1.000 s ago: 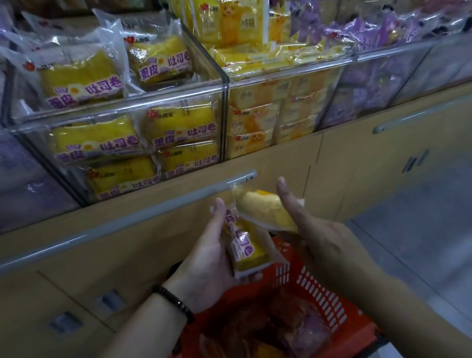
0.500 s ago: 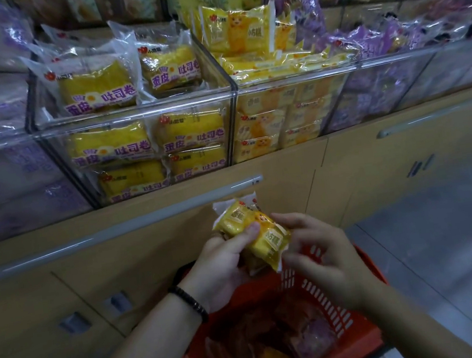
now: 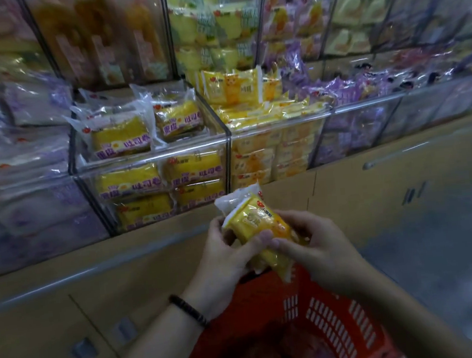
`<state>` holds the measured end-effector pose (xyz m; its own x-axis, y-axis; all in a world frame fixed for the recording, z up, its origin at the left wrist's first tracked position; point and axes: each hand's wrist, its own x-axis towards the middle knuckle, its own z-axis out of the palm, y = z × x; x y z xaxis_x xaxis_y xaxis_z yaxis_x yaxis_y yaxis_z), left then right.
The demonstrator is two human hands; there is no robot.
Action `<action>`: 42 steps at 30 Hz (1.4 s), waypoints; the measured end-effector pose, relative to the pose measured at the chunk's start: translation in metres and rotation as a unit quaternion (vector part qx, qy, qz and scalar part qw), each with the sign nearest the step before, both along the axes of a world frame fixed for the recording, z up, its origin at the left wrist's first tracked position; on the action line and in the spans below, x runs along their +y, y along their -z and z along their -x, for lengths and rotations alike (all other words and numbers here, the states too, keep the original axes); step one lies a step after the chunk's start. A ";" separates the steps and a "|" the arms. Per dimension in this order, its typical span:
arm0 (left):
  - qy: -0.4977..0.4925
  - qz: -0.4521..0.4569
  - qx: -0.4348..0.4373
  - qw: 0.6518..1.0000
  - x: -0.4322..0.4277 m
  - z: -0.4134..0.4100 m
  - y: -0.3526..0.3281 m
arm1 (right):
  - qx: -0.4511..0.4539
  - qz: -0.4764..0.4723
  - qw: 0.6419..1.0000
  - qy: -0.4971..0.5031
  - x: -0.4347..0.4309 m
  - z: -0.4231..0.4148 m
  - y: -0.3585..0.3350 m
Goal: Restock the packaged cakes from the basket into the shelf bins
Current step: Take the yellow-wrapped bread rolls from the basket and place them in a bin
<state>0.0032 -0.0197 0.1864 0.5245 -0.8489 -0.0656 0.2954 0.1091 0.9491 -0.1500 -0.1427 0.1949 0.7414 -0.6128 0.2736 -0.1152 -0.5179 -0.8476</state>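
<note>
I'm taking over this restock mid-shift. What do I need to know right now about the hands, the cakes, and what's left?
Left hand: grips the yellow cake packs.
Right hand: pinches the same packs.
The packs are above the red basket, not yet in a bin.
More packs lie in the basket.
Left to do: place the held packs in a matching shelf bin, then empty the basket.

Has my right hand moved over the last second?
Yes. The right hand has closed leftward onto the cake packets that the left hand holds; they now cover the cabinet rail's end.
</note>
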 end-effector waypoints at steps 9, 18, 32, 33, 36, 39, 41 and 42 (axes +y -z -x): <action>-0.032 0.090 0.057 0.994 0.013 0.000 -0.075 | -0.148 -0.340 0.929 0.008 0.016 0.012 -0.066; -0.052 0.050 -0.256 0.964 0.039 -0.018 -0.129 | -0.219 -0.360 0.906 -0.030 0.019 -0.003 -0.107; -0.120 -0.114 -0.609 0.776 0.043 -0.131 -0.241 | -0.178 -0.190 0.965 0.034 0.011 -0.095 -0.175; -0.137 -0.123 -0.617 0.765 0.041 -0.141 -0.243 | -0.179 -0.173 0.967 0.047 0.009 -0.097 -0.177; -0.178 -0.154 -0.631 0.739 0.035 -0.162 -0.236 | -0.190 -0.140 0.968 0.088 -0.005 -0.098 -0.181; -0.174 -0.139 -0.640 0.736 0.024 -0.168 -0.219 | -0.200 -0.108 0.968 0.106 -0.023 -0.096 -0.186; -0.162 -0.128 -0.659 0.723 0.013 -0.168 -0.207 | -0.194 -0.086 0.969 0.124 -0.037 -0.094 -0.191; -0.161 -0.131 -0.674 0.709 0.007 -0.168 -0.201 | -0.188 -0.072 0.971 0.132 -0.045 -0.092 -0.194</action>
